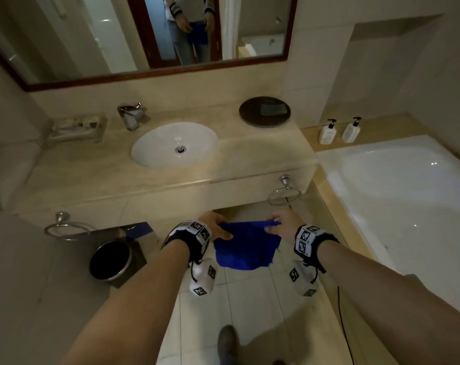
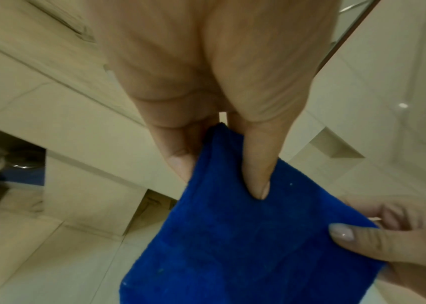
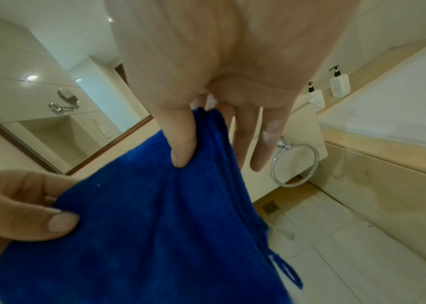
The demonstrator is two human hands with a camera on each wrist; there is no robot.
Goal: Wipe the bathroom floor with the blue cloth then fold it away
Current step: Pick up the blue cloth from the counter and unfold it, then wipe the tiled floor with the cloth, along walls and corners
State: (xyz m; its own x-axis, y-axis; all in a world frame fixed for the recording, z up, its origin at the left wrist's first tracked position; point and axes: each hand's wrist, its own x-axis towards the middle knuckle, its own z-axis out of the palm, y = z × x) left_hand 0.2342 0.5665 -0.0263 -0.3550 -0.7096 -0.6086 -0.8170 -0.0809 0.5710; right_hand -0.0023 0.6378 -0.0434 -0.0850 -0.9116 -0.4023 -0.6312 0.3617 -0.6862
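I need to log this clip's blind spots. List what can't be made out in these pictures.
- Lower edge of the blue cloth: cut off by the frame in both wrist views.
- Pump bottles: labels too small, head view.
- Item on the round black tray: dark and blurred.
- Left hand and right hand: fingers behind the cloth are hidden.
- Bin interior: too dark.

Blue cloth [image 1: 246, 248], centre frame: soft, fuzzy matt pile, stitched hem seen in wrist views. Floor [image 1: 252, 306] tiles, bottom centre: glossy, pale. Worktop [image 1: 97, 177]: polished beige stone, veined. Towel ring [image 1: 284, 196], right of centre: shiny chromed metal. Bathtub [image 1: 397, 185], right: smooth gloss white.
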